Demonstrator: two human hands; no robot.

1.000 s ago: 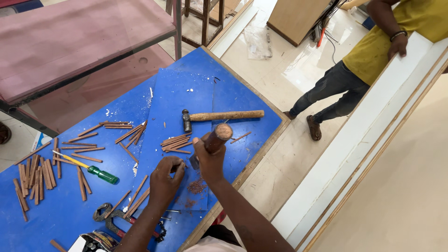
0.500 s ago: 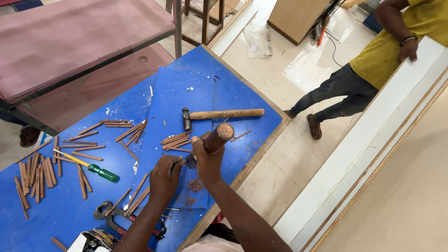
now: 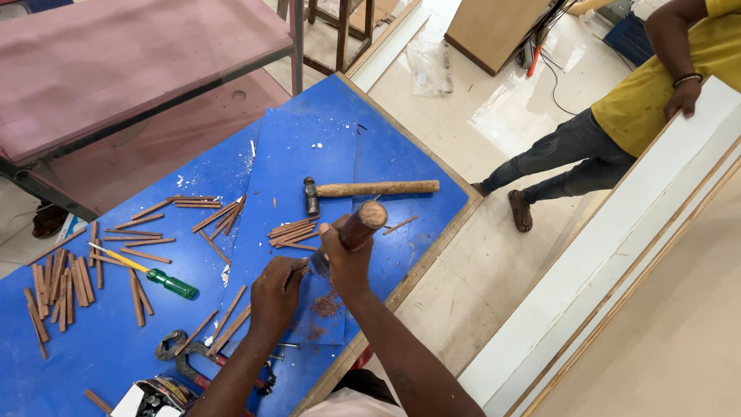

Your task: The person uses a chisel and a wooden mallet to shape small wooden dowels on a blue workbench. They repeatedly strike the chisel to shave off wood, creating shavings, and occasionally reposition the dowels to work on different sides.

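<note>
Right hand (image 3: 345, 259) gripping one chisel (image 3: 360, 225), one hammer (image 3: 370, 189)

Both forearms extend from the near edge of the blue board toward its middle. Left hand (image 3: 276, 292): palm down, fingers curled and pressed low against the surface. Right hand (image 3: 345, 259): just beside the left, raised slightly, fingers wrapped in a closed fist, wrist bent upward.
</note>
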